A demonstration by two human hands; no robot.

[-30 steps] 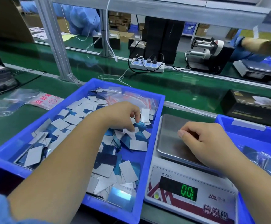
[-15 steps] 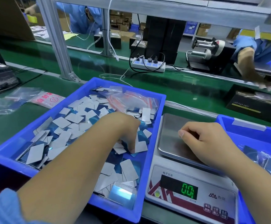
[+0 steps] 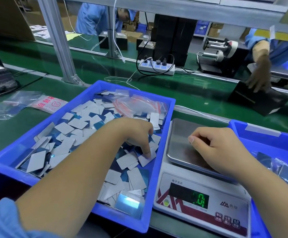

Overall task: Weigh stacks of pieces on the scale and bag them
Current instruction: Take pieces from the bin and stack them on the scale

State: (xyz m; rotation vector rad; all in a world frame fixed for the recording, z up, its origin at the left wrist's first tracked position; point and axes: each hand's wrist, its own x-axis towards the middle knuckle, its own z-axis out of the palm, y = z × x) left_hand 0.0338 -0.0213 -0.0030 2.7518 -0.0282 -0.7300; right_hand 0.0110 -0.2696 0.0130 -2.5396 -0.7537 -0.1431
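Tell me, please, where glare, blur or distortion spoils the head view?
Head view: glare whitens a shiny piece at the tray's near corner; lamps streak the green belt; the scale display's left digits are unreadable; wide-angle bending bows the frame post; the far worker's hand is soft.

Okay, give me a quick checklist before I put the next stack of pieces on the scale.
1. Scale pan free of pieces: ok.
2. Display near zero: cannot tell, digits partly blurred.
3. Right hand off the pan: not ok, it is over the pan, seemingly resting.
4. Left hand has pieces: cannot tell, fingertips touch them in the blue bin.
5. Bags available: ok, in the bin's far corner.
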